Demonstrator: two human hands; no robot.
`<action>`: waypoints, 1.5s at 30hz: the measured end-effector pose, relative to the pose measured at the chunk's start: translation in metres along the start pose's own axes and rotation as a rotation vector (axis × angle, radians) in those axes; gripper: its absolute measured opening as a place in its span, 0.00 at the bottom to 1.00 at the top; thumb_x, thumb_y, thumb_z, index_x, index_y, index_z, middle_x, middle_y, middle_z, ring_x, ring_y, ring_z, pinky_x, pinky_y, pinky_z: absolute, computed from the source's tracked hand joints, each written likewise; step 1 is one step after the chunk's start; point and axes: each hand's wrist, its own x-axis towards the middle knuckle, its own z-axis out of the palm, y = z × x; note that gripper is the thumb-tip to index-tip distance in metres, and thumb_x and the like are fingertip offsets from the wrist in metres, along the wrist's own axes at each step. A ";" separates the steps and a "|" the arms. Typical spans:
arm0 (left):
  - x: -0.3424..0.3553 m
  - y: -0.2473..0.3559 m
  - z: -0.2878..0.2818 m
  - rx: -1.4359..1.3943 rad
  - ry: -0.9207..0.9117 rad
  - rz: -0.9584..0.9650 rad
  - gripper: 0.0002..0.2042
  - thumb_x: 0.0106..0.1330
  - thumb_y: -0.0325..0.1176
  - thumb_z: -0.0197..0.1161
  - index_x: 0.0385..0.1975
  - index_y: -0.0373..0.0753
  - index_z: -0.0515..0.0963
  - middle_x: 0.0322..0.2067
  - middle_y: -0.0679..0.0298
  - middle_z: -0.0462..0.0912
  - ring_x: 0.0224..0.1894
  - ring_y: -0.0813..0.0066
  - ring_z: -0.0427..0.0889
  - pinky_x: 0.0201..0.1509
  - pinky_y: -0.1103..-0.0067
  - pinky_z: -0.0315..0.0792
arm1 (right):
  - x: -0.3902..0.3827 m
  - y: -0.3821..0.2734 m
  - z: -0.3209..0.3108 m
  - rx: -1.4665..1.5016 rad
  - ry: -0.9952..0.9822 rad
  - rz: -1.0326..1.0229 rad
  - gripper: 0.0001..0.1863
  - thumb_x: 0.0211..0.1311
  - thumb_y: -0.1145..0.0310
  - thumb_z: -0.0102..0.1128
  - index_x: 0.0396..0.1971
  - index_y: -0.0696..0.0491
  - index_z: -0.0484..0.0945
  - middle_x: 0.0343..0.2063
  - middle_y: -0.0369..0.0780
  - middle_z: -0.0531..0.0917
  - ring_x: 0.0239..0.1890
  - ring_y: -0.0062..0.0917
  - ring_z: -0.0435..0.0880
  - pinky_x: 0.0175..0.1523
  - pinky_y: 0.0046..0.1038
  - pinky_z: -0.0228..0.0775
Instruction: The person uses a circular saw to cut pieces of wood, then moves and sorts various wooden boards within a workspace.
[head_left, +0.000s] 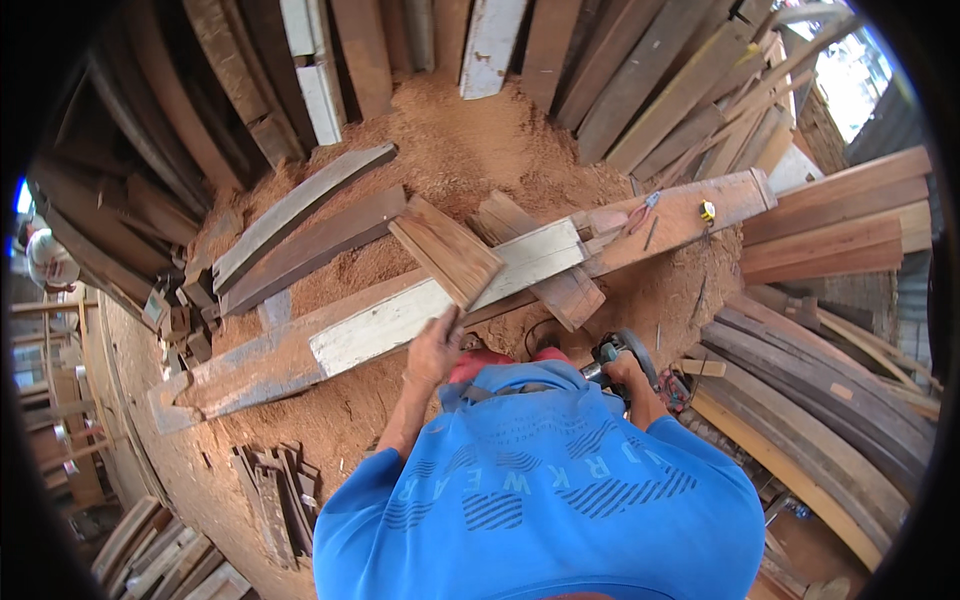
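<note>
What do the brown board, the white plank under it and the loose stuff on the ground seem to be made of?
Brown board: bare-looking wood, since streaky grain shows on its face.
White plank: probably wood with worn paint; the pale coat looks patchy and scuffed.
Loose stuff: likely sawdust, though soil may be mixed in; fine, matte, reddish-brown.

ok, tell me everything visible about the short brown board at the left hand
The short brown board looks like bare wood: flat, straight-edged, with streaky grain along its length. It lies aslant, its far end pointing away to the left, its near end over the white-painted board. The left hand has its fingers at the near end's corner; whether they grip or only touch is unclear.
</note>
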 end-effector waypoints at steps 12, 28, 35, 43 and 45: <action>0.018 -0.001 0.076 0.557 -0.295 0.379 0.30 0.60 0.32 0.65 0.65 0.61 0.75 0.73 0.44 0.57 0.69 0.42 0.63 0.68 0.49 0.57 | -0.023 0.060 -0.036 0.382 -0.005 0.072 0.16 0.54 0.65 0.72 0.27 0.66 0.83 0.16 0.45 0.83 0.17 0.30 0.82 0.26 0.36 0.73; 0.083 -0.005 0.114 0.530 -0.402 0.445 0.38 0.51 0.40 0.72 0.68 0.69 0.73 0.78 0.45 0.47 0.79 0.36 0.42 0.77 0.39 0.34 | -0.077 0.008 -0.132 1.166 0.362 -0.261 0.05 0.62 0.72 0.67 0.33 0.55 0.79 0.20 0.31 0.77 0.18 0.13 0.72 0.24 0.22 0.64; 0.086 -0.004 0.119 0.518 -0.424 0.398 0.38 0.50 0.39 0.72 0.67 0.69 0.74 0.78 0.46 0.46 0.78 0.33 0.41 0.77 0.38 0.32 | -0.100 -0.029 -0.160 1.277 0.337 -0.371 0.08 0.61 0.73 0.70 0.36 0.55 0.79 0.24 0.30 0.78 0.19 0.12 0.73 0.24 0.19 0.66; 0.088 -0.002 0.120 0.476 -0.437 0.390 0.38 0.47 0.35 0.72 0.65 0.66 0.76 0.78 0.47 0.46 0.77 0.30 0.42 0.77 0.38 0.31 | -0.118 -0.071 -0.181 1.220 0.259 -0.466 0.10 0.61 0.73 0.71 0.40 0.56 0.79 0.24 0.30 0.79 0.21 0.11 0.73 0.26 0.18 0.66; 0.087 -0.003 0.120 0.473 -0.438 0.389 0.38 0.47 0.35 0.73 0.65 0.66 0.76 0.78 0.46 0.46 0.77 0.30 0.42 0.77 0.38 0.32 | -0.121 -0.078 -0.184 1.194 0.232 -0.471 0.11 0.61 0.72 0.71 0.41 0.56 0.79 0.25 0.29 0.79 0.23 0.10 0.73 0.27 0.18 0.66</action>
